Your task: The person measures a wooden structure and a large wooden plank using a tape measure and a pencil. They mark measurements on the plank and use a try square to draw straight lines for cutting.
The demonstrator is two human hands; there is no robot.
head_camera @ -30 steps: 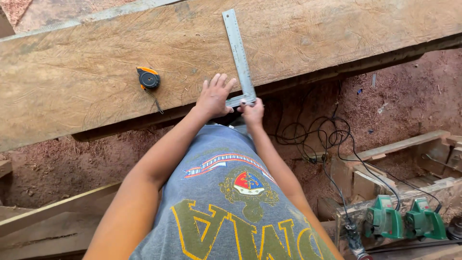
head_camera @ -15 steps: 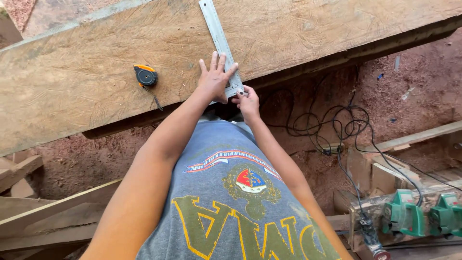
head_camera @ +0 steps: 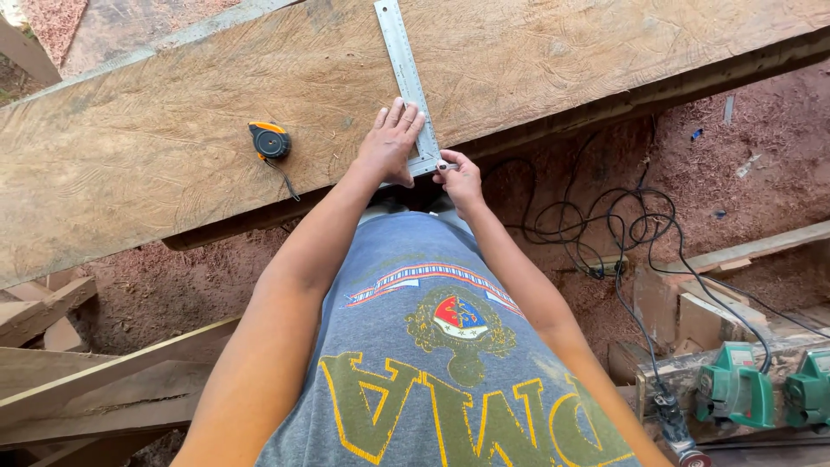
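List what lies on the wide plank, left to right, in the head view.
Orange-and-black tape measure → left hand, flat on the steel square → right hand at the plank edge, gripping a small marking tool.

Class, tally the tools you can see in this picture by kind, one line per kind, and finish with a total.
Metal square, under the left hand, on the plank: 1
Tape measure, orange and black: 1
Green power tools, lower right: 2
Pencil-like marker in the right hand, mostly hidden: 1
Total: 5

tape measure [head_camera: 270, 140] lies on the plank [head_camera: 156, 147], left of the square [head_camera: 406, 78] (power tools [head_camera: 735, 393] lower right).
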